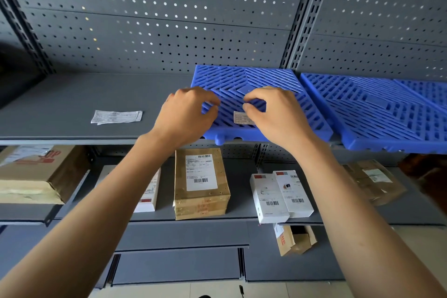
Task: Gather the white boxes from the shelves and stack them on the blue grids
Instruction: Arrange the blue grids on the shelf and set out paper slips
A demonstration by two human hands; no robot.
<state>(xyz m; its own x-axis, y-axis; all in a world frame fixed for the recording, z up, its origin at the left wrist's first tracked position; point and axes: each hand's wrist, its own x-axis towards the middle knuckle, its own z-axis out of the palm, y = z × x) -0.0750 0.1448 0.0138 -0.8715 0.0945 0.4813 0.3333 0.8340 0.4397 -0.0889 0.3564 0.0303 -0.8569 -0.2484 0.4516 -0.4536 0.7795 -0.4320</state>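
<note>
Blue plastic grid [261,87] on our top shelf [72,104] is pinched at its slats by our left hand [186,116] and right hand [278,116], likely squaring it, while white boxes [280,193] wait one shelf below.

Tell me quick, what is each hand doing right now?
Left hand: fingers curled through the slats of the blue grid, gripping it.
Right hand: fingers curled onto the same grid; a firm grip cannot be told.

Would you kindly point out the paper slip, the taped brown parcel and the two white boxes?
paper slip [116,117]: head view, its middle.
taped brown parcel [201,182]: head view, its top label.
two white boxes [280,195]: head view, where they meet.
</note>
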